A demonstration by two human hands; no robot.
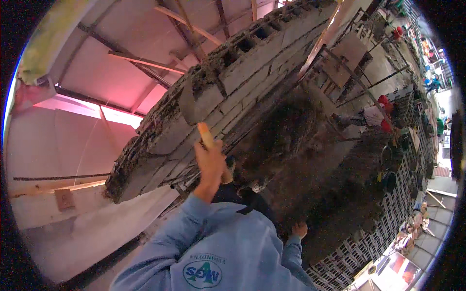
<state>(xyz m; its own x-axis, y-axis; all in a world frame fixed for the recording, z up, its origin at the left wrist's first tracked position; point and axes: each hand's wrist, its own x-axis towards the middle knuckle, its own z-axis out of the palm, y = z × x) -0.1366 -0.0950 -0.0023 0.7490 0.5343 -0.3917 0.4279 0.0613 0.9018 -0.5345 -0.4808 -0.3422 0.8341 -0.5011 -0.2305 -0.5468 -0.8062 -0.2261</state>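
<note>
My left hand is closed around the wooden handle of a trowel. Its grey blade reaches up to the block wall, close to the rough mortar along the upper edge; whether they touch I cannot tell. Lower and to the right is my right hand, with its fingers curled in beside a dark, earthy surface. Anything inside those fingers is hidden. Blue sleeves cover both my forearms.
Hollow blocks with open cells top the wall. A wooden post stands against its far part. Lattice-like stacks of blocks line the right side. A person with red gloves works beyond a metal frame. Pale sheeting with timber battens lies left.
</note>
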